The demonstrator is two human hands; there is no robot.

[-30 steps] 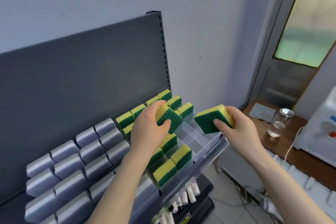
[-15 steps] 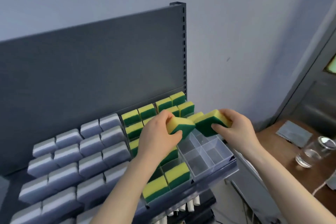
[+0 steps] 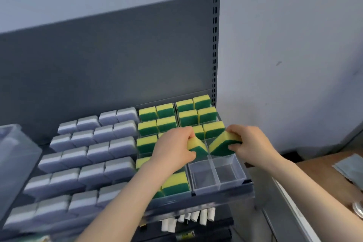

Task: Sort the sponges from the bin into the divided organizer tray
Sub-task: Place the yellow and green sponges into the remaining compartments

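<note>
Over organizer tray [image 3: 241,171], hands seemingly gripping sponges

Soft, even daylight, fairly bright, with no hard shadows or glare. The whole frame is slightly soft, and the grey sponges [image 3: 82,165] at lower left smear with motion blur. Wide-angle distortion bends the shelf's back panel [image 3: 110,61].

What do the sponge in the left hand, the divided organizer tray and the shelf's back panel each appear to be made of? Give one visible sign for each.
Sponge in the left hand: soft yellow foam with a green scouring layer, matte; two colour bands show.
Divided organizer tray: clear, glossy plastic, probably rigid; its empty compartments are see-through.
Back panel: likely painted metal, smooth grey; its edge post is slotted.
</note>
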